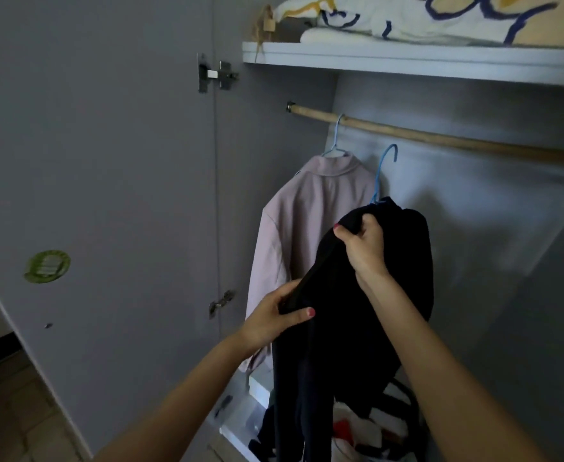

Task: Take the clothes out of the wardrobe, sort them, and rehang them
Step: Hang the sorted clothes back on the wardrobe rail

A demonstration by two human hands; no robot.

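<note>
A black garment (pixel 357 328) hangs on a blue hanger (pixel 385 168) whose hook sits just below the wooden rail (pixel 440 136), not on it. My right hand (pixel 364 248) grips the garment's upper shoulder part. My left hand (pixel 274 318) pinches its lower left edge, the thumb on top. A pale pink shirt (pixel 307 228) hangs on a light blue hanger (pixel 335 141) hooked over the rail, just left of the black garment.
The wardrobe door (pixel 107 195) stands open at left, with a green sticker (pixel 47 265). A shelf (pixel 407 60) above the rail carries folded bedding (pixel 440 18). Mixed clothes and a white box (pixel 260 385) lie on the wardrobe floor.
</note>
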